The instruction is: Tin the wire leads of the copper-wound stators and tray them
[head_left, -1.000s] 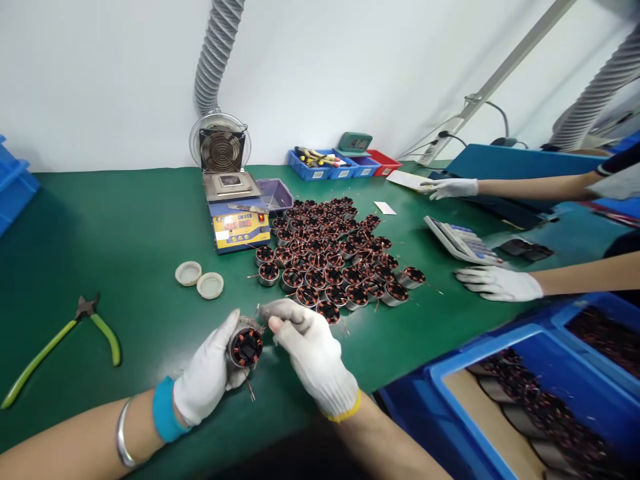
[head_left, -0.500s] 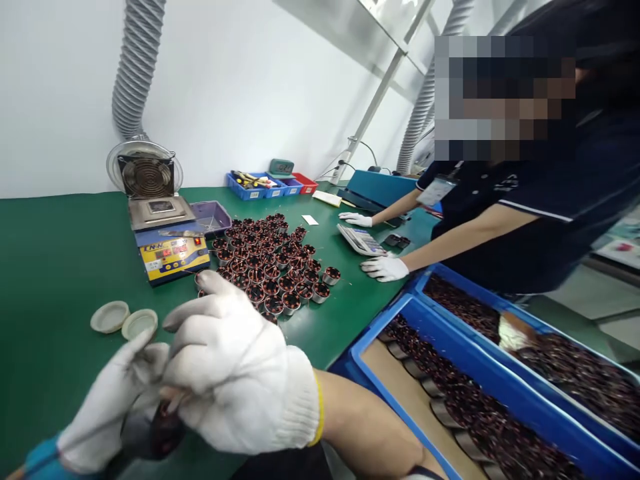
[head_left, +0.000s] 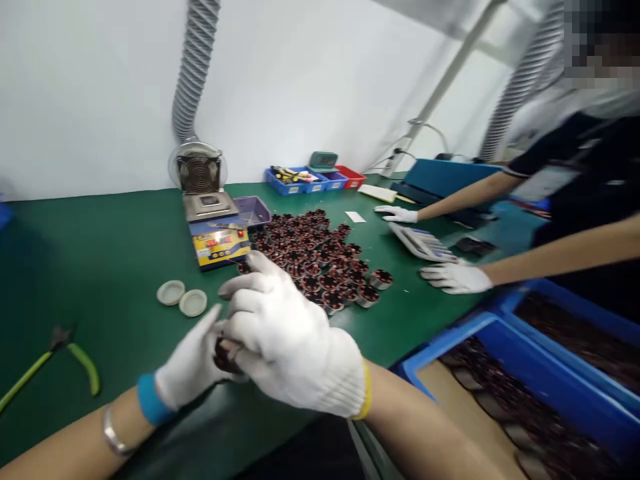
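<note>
My left hand (head_left: 193, 367), in a white glove with a blue band at the wrist, is closed around a motor stator (head_left: 226, 357), dark with reddish-brown windings. Over it lies my right hand (head_left: 285, 333), gloved in white with a yellow-edged cuff. Its thumb and lower fingers press on the stator, and the upper fingers are bent; they hide much of the part. Just beyond the hands stands a cluster of similar stators (head_left: 320, 257), metal cylinders with copper windings. Two small round pale dishes (head_left: 171, 293) sit to the left of them.
A yellow-and-blue solder pot (head_left: 220, 243) stands under a flexible duct (head_left: 193, 73). Green-handled cutters (head_left: 60, 339) lie at left. Blue bins (head_left: 415, 363) of stators are at right. Beyond them a co-worker's gloved hands (head_left: 457, 275) rest on the table beside a calculator-like device (head_left: 420, 241).
My view has swung left, bringing the cutters into sight. Both hands, still together on the stator, appear farther right and higher. The co-worker has shifted toward the right edge.
</note>
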A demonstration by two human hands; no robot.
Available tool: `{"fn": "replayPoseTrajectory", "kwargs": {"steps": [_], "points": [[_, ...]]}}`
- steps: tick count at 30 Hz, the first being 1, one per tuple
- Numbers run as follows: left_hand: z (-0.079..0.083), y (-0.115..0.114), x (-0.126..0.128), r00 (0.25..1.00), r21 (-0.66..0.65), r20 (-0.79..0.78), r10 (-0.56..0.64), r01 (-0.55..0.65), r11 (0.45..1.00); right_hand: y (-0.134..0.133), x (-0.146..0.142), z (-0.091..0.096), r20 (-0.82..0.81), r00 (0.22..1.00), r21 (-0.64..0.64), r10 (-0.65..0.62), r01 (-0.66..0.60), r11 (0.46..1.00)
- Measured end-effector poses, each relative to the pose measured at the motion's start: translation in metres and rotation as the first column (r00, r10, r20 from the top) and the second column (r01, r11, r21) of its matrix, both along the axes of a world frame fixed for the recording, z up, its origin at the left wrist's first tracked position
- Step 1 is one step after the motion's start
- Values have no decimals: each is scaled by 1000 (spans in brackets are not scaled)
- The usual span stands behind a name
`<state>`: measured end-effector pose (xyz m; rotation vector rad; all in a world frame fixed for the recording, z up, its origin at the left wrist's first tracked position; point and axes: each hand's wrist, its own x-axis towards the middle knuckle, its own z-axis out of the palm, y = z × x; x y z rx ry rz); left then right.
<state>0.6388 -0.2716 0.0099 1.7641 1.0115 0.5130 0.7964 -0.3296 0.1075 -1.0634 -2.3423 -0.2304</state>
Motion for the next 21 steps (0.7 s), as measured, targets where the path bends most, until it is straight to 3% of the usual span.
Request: {"fn": "replayPoseTrajectory", "kwargs": {"steps": [1, 2, 3, 4, 5, 6, 9, 11, 13, 16, 18, 21], "points": [[-6, -3, 2, 995, -173, 81, -56, 70, 983, 1, 0, -3, -33, 999, -24, -7, 6, 1000], [-10, -7, 3, 972, -391, 217, -94, 175, 904, 2, 1, -7, -72, 997, -58, -18, 14, 998], [-14, -9, 3, 932, -554, 353, -85, 282, 783, 3, 3, -11, -115, 993, -97, -24, 12, 995], [-15, -11, 2, 883, -658, 468, -30, 372, 654, 4, 5, -16, -166, 986, -130, -28, 6, 991], [-15, -12, 2, 842, -709, 538, 50, 420, 567, 5, 8, -22, -234, 972, -155, -34, -3, 988], [-13, -13, 1, 817, -730, 561, 131, 414, 544, 5, 11, -27, -322, 945, -179, -54, -5, 984], [-6, -11, 2, 778, -757, 538, 324, 277, 592, 5, 19, -40, -588, 787, -270, -190, 30, 962], [-4, -9, 2, 776, -783, 489, 398, 188, 593, 6, 22, -42, -638, 727, -308, -254, 62, 950], [-4, -7, 3, 792, -797, 449, 413, 146, 587, 8, 21, -37, -550, 809, -262, -208, 69, 963], [-5, -6, 2, 812, -791, 441, 383, 150, 593, 16, 13, -24, -246, 962, -212, -116, 64, 975], [-5, -7, 2, 818, -787, 437, 375, 146, 599, 25, 6, -16, -76, 995, -252, -68, 47, 967], [-7, -11, 2, 804, -782, 440, 399, 125, 611, 37, 0, -11, 39, 998, -355, 44, -28, 935]]}}
